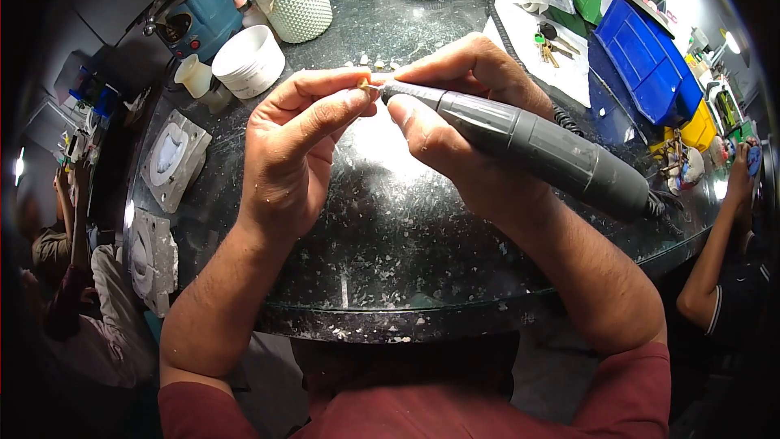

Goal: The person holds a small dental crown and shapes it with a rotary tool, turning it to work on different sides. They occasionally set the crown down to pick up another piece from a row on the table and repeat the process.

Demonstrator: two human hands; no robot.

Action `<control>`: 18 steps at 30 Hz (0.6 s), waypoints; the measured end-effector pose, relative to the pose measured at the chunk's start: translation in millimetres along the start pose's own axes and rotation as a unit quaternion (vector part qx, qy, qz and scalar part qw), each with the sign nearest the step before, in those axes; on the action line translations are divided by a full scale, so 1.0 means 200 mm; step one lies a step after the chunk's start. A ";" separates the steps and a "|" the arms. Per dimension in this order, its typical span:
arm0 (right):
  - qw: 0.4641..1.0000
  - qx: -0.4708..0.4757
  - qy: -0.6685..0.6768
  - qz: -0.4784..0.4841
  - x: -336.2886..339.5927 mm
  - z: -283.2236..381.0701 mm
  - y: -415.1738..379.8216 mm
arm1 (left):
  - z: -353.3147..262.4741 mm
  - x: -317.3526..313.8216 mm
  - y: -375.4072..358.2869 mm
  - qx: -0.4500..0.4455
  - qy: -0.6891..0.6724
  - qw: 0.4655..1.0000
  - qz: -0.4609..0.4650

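Observation:
In the head view my left hand (pixel 288 138) pinches a small yellowish piece (pixel 365 84) between thumb and fingertips. It looks like a dental crown, but fingers cover much of it. My right hand (pixel 463 122) is wrapped around a dark grey rotary handpiece (pixel 552 146), whose thin tip meets or nearly meets the small piece. A coiled cord (pixel 573 122) runs behind the handpiece. Just beyond my fingers, several small tooth-like pieces (pixel 379 63) lie on the dark, dust-speckled table (pixel 390 268).
Two flask-like mould halves (pixel 175 160) (pixel 153 260) lie at left. Behind are a white tub (pixel 248 63), a tool basket (pixel 299 4) and a blue machine (pixel 199 16). Keys (pixel 546 49) and a blue bin (pixel 650 57) stand right. Other people sit on both sides.

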State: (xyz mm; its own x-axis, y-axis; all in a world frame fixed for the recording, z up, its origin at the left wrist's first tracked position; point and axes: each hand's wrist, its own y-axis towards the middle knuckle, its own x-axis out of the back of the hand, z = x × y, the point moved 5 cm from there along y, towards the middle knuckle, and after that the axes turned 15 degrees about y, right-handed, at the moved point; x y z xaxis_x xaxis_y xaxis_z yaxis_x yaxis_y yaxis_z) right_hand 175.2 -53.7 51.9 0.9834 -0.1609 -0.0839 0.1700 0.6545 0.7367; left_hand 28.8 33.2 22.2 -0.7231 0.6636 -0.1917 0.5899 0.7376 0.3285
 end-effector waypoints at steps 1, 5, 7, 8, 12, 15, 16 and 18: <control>1.000 -0.020 0.006 0.004 0.01 -0.01 0.00 | 0.00 0.00 0.00 0.001 0.001 1.000 0.000; 0.999 -0.042 0.010 0.002 0.01 -0.02 0.00 | 0.00 0.01 0.00 0.009 -0.007 1.000 0.001; 0.999 -0.038 0.004 0.009 0.01 -0.02 0.00 | 0.01 0.01 0.00 0.030 -0.014 0.999 -0.002; 0.999 -0.034 -0.002 0.016 0.01 -0.01 0.00 | 0.01 0.00 0.01 0.030 -0.014 0.999 -0.002; 0.998 -0.026 0.059 0.015 0.00 -0.04 0.00 | -0.01 -0.01 0.01 0.032 -0.021 0.999 -0.012; 0.996 -0.045 0.074 0.013 0.00 -0.04 -0.01 | -0.01 -0.02 0.01 0.031 -0.022 0.999 -0.010; 0.996 -0.041 0.074 0.011 0.00 -0.04 -0.01 | -0.01 -0.02 0.01 0.034 -0.026 0.999 -0.007; 0.997 -0.038 0.074 0.009 -0.01 -0.04 -0.01 | -0.01 -0.01 0.01 0.033 -0.021 0.999 -0.010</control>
State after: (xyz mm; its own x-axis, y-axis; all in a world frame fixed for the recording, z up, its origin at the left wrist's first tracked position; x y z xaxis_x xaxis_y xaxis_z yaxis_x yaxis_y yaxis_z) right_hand 173.8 -48.2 45.5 0.9840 -0.0422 -0.1732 0.1514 0.7110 0.6867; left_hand 31.0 32.7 24.4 -0.7199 0.6527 -0.2362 0.5993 0.7561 0.2630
